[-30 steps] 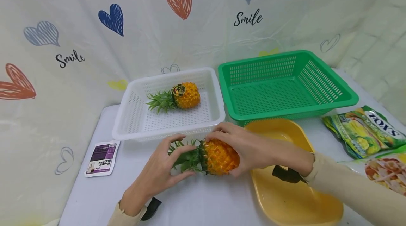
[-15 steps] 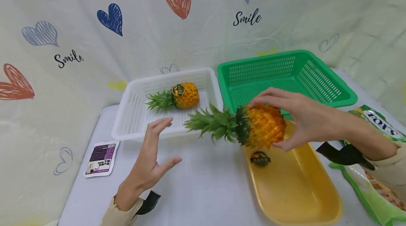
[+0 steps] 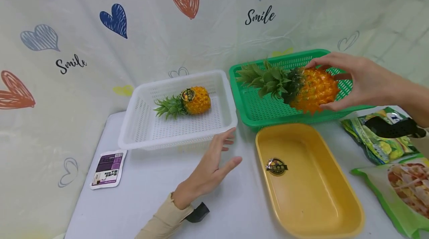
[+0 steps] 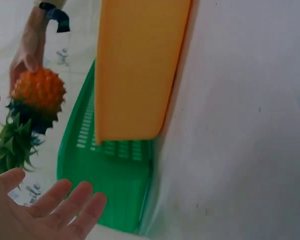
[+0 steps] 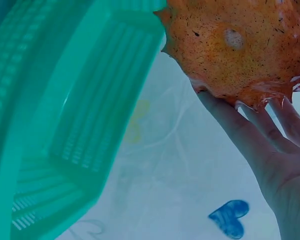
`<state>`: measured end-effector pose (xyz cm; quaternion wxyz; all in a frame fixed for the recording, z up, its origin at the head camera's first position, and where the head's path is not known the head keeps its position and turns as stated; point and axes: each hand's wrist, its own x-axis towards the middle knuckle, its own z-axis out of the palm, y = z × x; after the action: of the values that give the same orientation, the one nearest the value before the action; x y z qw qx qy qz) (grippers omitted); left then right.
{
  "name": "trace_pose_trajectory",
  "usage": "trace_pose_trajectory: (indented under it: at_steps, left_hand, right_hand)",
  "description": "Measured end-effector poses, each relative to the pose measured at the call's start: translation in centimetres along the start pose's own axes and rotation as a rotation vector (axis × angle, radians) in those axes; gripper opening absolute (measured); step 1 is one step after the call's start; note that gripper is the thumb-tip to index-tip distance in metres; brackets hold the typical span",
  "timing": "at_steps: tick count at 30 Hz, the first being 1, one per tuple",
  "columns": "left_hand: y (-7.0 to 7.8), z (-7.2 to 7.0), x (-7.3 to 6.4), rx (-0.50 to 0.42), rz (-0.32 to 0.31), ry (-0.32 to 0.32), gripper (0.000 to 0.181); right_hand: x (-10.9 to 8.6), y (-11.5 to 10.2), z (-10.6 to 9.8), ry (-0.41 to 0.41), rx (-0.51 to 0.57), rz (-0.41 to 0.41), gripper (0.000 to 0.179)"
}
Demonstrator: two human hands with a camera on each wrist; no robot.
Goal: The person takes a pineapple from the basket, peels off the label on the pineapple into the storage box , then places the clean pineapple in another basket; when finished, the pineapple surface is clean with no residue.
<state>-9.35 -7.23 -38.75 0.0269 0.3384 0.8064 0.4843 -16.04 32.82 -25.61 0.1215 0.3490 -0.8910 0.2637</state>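
Observation:
My right hand [image 3: 360, 77] grips a pineapple [image 3: 313, 88] by its orange body, above the green basket [image 3: 253, 121]. Its leafy crown points left. In the right wrist view the fruit's base [image 5: 235, 45] shows with fingers [image 5: 235, 117] against its side. My left hand [image 3: 209, 166] holds nothing; its fingers are spread near the front right corner of the white basket [image 3: 181, 140]. A second pineapple [image 3: 197, 101], bearing a black and gold label, lies inside that white basket with its crown to the left.
A yellow tub [image 3: 308, 179] with a black label stands in front of the green basket. Two food bags, a green one [image 3: 375, 134] and a paler one [image 3: 395, 187], lie at the right. A purple and white packet [image 3: 108, 169] lies at the left. A printed curtain hangs behind.
My right hand has lifted the pineapple off the table and carried it up and right over the green basket. The left hand has let go of the crown and shifted right.

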Motion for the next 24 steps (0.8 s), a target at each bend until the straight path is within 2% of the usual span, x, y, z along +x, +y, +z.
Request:
trace_pose_trajectory:
  at_steps: [4,8,13,16,20,24]
  left_hand:
    - [0.1,2.6,2.0,-0.067,-0.047,-0.060,0.076]
    - [0.4,4.2,3.9,-0.077,-0.120,-0.056,0.085]
    - [0.7,5.3,5.8,-0.063,-0.229,0.013,0.094]
    - [0.7,6.0,6.5,-0.075,-0.271,0.067,0.097]
    - [0.7,6.7,7.3,-0.106,-0.283,0.152,0.097]
    - [0.7,7.1,8.2,-0.144,-0.275,0.209,0.095]
  right_hand:
    - [-0.1,1.8,-0.1,0.001,-0.034,0.060,0.107]
    - [-0.5,3.6,-0.1,0.000,-0.044,0.127,0.104]
    - [-0.8,5.5,-0.1,-0.004,-0.066,0.188,0.101]
    - [-0.9,6.4,-0.1,-0.023,-0.088,0.222,0.099]
    - [-1.0,7.2,0.0,-0.058,-0.124,0.255,0.096]
    - [-1.0,8.0,0.3,-0.097,-0.150,0.236,0.094]
